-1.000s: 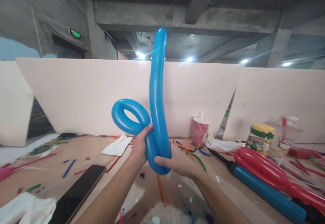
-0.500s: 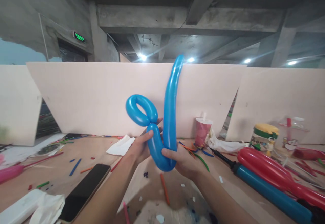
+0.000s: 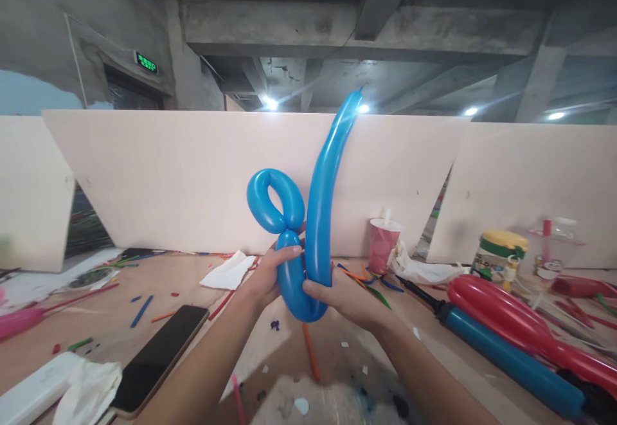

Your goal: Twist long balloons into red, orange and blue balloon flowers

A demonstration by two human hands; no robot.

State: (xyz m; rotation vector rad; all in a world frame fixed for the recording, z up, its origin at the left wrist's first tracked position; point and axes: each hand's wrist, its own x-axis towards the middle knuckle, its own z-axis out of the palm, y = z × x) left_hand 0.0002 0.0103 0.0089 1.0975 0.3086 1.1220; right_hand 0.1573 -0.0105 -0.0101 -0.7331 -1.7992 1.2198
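Between my hands stands a long blue balloon (image 3: 320,219), bent into a U at the bottom. A closed loop tops its left leg, above a twisted joint, and its right leg rises to a narrow tip that leans right. My left hand (image 3: 270,277) is wrapped round the left leg just under the joint, thumb in front and fingers partly hidden behind. Lower down, my right hand (image 3: 344,293) grips the bend at the foot of the right leg, its thumb across the front. Under the balloon, an orange uninflated balloon (image 3: 311,353) lies on the table (image 3: 279,383).
To the left lie a phone (image 3: 164,357), a white tissue (image 3: 89,393) and a pink balloon (image 3: 22,323). On the right are a blue hand pump (image 3: 511,357), a red balloon (image 3: 501,312), a pink cup (image 3: 384,245) and a yellow-lidded jar (image 3: 501,254). Pale boards (image 3: 193,180) stand behind.
The balloon's loop has turned more upright and shifted slightly right. Its long right leg now leans further right at the tip, while both hands keep their hold.
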